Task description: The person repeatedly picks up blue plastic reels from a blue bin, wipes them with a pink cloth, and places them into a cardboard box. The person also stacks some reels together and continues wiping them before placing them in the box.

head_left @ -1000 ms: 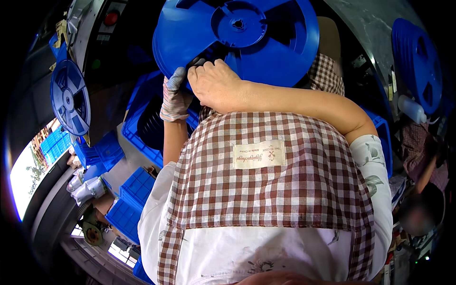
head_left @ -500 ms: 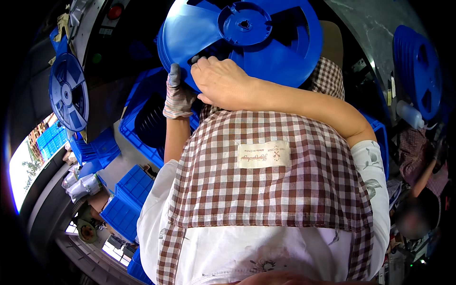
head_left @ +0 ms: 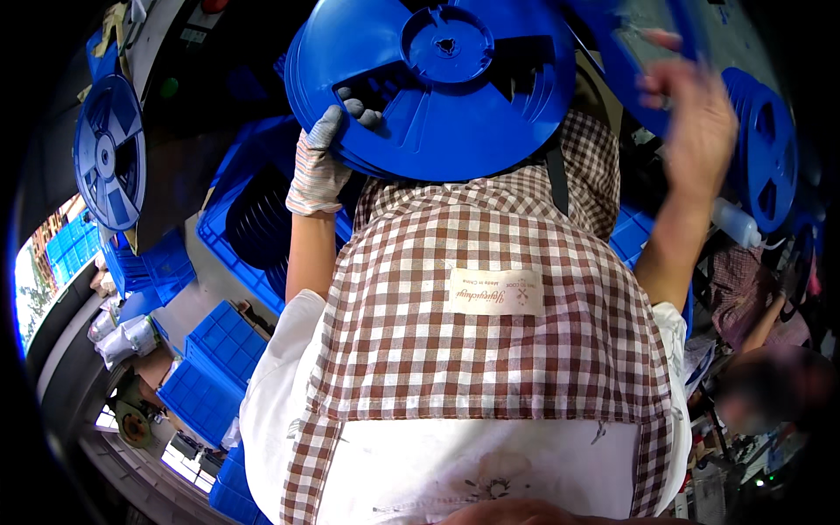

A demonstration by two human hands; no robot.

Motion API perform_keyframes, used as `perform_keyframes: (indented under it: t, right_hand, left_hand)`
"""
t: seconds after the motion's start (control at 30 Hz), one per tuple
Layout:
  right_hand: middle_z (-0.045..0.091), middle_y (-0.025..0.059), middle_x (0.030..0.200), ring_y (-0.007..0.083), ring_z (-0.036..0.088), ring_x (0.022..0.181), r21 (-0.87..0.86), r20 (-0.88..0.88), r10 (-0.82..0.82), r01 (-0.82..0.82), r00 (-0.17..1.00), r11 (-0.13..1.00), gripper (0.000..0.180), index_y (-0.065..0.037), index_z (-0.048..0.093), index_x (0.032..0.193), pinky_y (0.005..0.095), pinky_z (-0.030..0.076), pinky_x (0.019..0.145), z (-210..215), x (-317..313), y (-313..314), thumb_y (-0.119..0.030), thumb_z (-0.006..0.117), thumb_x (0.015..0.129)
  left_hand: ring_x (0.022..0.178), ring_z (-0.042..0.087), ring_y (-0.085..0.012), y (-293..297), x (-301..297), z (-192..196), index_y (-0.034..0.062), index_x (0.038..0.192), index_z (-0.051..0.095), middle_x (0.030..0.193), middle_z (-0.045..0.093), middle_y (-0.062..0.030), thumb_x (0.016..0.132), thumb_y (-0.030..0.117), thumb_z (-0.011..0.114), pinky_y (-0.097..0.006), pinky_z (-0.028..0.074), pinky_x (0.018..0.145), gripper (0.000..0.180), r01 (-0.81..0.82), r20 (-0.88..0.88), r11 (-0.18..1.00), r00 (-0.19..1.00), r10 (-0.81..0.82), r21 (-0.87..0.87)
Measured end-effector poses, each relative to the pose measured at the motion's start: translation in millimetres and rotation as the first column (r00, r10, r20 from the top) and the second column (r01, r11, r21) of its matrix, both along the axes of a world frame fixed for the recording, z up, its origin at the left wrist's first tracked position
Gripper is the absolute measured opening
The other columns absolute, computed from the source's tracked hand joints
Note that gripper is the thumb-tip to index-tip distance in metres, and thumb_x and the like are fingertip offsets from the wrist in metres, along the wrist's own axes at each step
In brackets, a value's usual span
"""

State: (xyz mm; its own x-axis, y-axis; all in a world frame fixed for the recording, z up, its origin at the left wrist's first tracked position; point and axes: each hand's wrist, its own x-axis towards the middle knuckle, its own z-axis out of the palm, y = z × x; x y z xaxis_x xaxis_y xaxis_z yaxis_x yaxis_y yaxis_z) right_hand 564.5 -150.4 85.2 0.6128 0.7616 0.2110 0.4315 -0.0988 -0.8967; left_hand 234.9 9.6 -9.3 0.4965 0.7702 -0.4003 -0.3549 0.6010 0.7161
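My left hand [head_left: 317, 166], in a striped glove with grey fingertips, is closed on the left edge of a stack of blue plastic reels [head_left: 464, 131]. Its thumb lies on top, and its grey fingertips show through a cutout. The stack is tilted in front of my checked apron, with a round hub on its upper face. At the upper right, my bare right hand [head_left: 700, 131] is smeared by motion. It grips another blue reel [head_left: 612, 39], partly cut off by the upper edge of the picture.
More blue reels [head_left: 770, 153] stand stacked at the right, near a translucent bottle [head_left: 737, 224]. A reel [head_left: 109, 153] stands at the far left. Left of my forearm is a blue crate [head_left: 213, 229] with black discs inside. Several blue crates [head_left: 203, 398] sit lower left. Another person's forearm [head_left: 763, 324] shows at the right.
My right hand has swung from the stack's left edge to the upper right, taking one blue reel off the stack. My left hand still holds the rest, shifted slightly left.
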Motion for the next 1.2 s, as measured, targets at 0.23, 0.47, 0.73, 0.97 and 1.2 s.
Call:
perform_keyframes:
  t: [0.23, 0.47, 0.73, 0.97, 1.2]
  right_hand:
    - [0.044, -0.0001, 0.070, 0.0070, 0.040, 0.056, 0.453, -0.635, 0.178, 0.176, 0.751, 0.874, 0.044, 0.000, 0.048, 0.123, 0.0275, 0.045, 0.073, -14.3, 104.8, -103.2, -0.035, 0.049, 0.097]
    - [0.039, 0.0005, 0.069, 0.0072, 0.037, 0.056, 0.510, -0.719, 0.274, 0.218, 0.638, 0.832, 0.047, 0.001, 0.045, 0.125, 0.0262, 0.042, 0.072, -13.5, 101.5, -106.9, -0.035, 0.050, 0.095]
    - [0.039, 0.0010, 0.069, 0.0070, 0.038, 0.056, 0.508, -0.724, 0.285, 0.205, 0.629, 0.837, 0.046, 0.001, 0.044, 0.125, 0.0252, 0.041, 0.070, -5.5, 99.8, -97.7, -0.035, 0.049, 0.096]
    - [0.039, 0.0009, 0.068, 0.0071, 0.038, 0.055, 0.501, -0.724, 0.301, 0.173, 0.621, 0.848, 0.042, 0.001, 0.046, 0.121, 0.0249, 0.041, 0.068, -0.5, 97.0, -96.2, -0.033, 0.049, 0.097]
    - [0.053, 0.0013, 0.075, 0.0072, 0.049, 0.061, 0.219, -0.493, 0.110, 0.001, 0.863, 0.976, 0.020, -0.004, 0.049, 0.109, 0.0273, 0.046, 0.060, 14.5, -14.8, -21.3, -0.012, 0.058, 0.092]
  left_hand:
    - [0.096, 0.063, -0.0280, -0.6, -8.7, -1.2, 0.0015, 0.121, 0.049, 0.098, 0.063, -0.0086, 0.082, 0.028, 0.072, -0.049, 0.052, 0.088, 0.053, 0.048, -0.037, 0.999, 0.998, -0.048, 0.006]
    - [0.097, 0.064, -0.0279, 6.3, -14.3, -13.3, 0.0009, 0.118, 0.052, 0.099, 0.063, -0.0090, 0.084, 0.025, 0.070, -0.049, 0.052, 0.088, 0.046, 0.064, -0.005, 0.998, 0.998, -0.064, 0.001]
    - [0.097, 0.063, -0.0290, 2.6, -16.1, -14.6, 0.0005, 0.118, 0.052, 0.100, 0.063, -0.0107, 0.083, 0.024, 0.071, -0.049, 0.052, 0.088, 0.046, 0.048, 0.012, 0.999, 0.999, -0.048, -0.018]
    - [0.098, 0.062, -0.0280, -1.4, -12.2, -9.5, 0.0008, 0.119, 0.052, 0.101, 0.062, -0.0103, 0.082, 0.026, 0.072, -0.049, 0.052, 0.088, 0.049, 0.077, 0.053, 0.997, 0.996, -0.076, -0.016]
    - [0.098, 0.063, -0.0287, -8.2, 2.4, 7.5, -0.0012, 0.122, 0.049, 0.102, 0.063, -0.0119, 0.082, 0.028, 0.072, -0.047, 0.053, 0.088, 0.055, 0.065, -0.006, 0.996, 0.998, -0.065, 0.053]
